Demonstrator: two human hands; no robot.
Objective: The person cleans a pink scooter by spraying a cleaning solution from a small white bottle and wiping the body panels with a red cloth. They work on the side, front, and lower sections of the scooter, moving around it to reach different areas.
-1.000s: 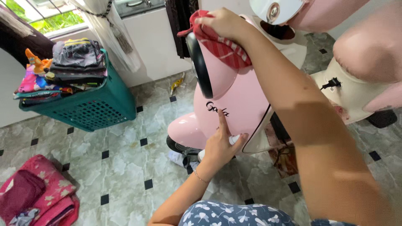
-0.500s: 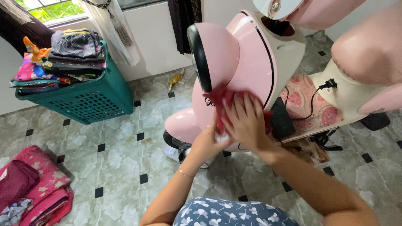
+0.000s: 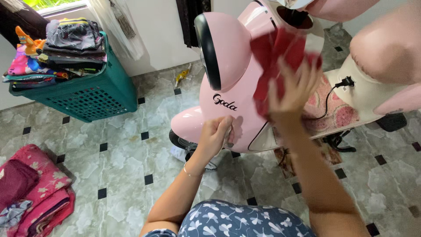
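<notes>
A pink scooter [image 3: 228,57] stands on the tiled floor, its front panel facing me. My right hand [image 3: 291,90] presses a red cloth [image 3: 276,57] against the upper right of the front panel, fingers spread and blurred with motion. My left hand [image 3: 215,136] is curled against the lower part of the panel, just below the dark lettering; a small whitish object seems to sit in its fingers, mostly hidden. The headlight housing with a black rim [image 3: 206,48] is above the left hand.
A teal laundry basket [image 3: 94,98] piled with folded clothes stands by the white wall at the left. Pink and maroon fabrics [image 3: 30,193] lie on the floor at the lower left. A black cable [image 3: 331,94] runs over a pink mat on the scooter's footboard.
My right hand has swept the red cloth from the lower front panel up to its upper right. My left hand has stayed low on the panel, now uncovered.
</notes>
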